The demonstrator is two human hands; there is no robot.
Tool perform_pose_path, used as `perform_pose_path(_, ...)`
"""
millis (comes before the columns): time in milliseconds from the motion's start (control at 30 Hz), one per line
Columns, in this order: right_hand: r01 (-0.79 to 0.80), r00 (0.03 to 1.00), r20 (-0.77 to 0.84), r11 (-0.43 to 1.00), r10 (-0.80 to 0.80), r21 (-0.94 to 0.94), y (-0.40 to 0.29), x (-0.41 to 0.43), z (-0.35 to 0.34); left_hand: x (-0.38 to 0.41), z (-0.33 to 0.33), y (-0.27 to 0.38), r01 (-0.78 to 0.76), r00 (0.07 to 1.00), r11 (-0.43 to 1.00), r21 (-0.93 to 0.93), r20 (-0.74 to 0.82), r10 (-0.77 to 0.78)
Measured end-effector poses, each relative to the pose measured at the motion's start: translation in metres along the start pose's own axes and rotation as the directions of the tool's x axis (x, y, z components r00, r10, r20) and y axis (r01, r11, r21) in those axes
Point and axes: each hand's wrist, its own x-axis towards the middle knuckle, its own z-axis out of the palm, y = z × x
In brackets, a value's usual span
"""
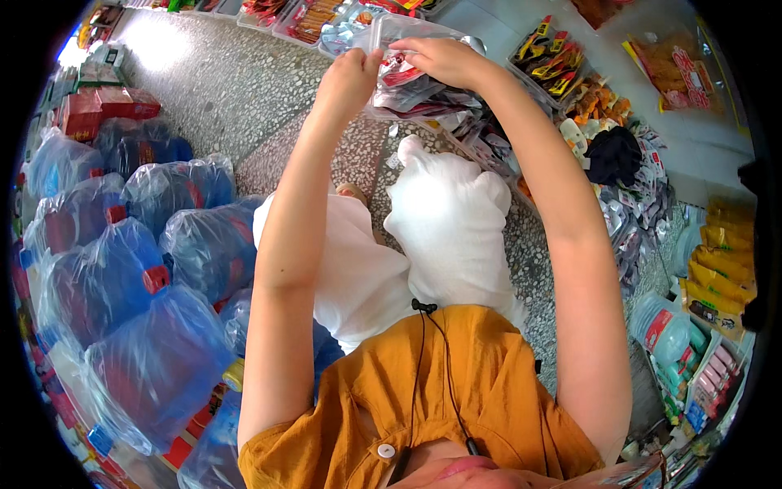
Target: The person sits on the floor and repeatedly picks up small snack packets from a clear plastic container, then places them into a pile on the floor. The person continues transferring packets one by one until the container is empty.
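Note:
A clear plastic bin (385, 113) filled with small foil snack packets (427, 101) lies in front of me at the top of the view. At its left edge is my left hand (351, 79), its fingers curled and the thumb against the bin's rim. Over the bin reaches my right hand (437, 61), fingers bent towards a red and white packet (400, 73). Whether the fingers touch or grip that packet cannot be told. Both forearms stretch forward above my knees in white trousers.
Wrapped blue water bottles (146, 367) and red boxes (101, 110) stand on the left. More bins of packets (550, 58) line the top and right. A heap of loose packets with a black cloth (614, 156) lies at right. Yellow packets (718, 275) stand farther right. The floor is speckled terrazzo (244, 79).

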Motion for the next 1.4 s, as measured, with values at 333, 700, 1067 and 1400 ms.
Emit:
perform_pose_path(333, -0.141, 0.748, -0.492, 0.831, 0.446, 0.538, 0.012, -0.241, 0.013, 0.006, 0.002, -0.013, 0.072, 0.996, 0.995, -0.074, 0.055, -0.068)
perform_pose_path(700, -0.786, 0.595, -0.458, 0.597, 0.661, -0.160, 0.120, -0.427, -0.007, 0.005, -0.007, -0.004, 0.192, 0.966, 0.980, -0.049, 0.189, -0.179)
perform_pose_path(1067, -0.763, 0.645, -0.337, 0.601, 0.686, -0.236, 0.128, -0.425, -0.022, 0.001, -0.003, -0.001, 0.143, 0.986, 0.985, -0.098, 0.095, -0.133)
perform_pose_path(1400, -0.719, 0.684, -0.008, 0.677, 0.729, 0.156, 0.159, -0.441, -0.040, 0.005, -0.001, -0.001, 0.068, 0.994, 0.998, 0.010, 0.082, -0.069)
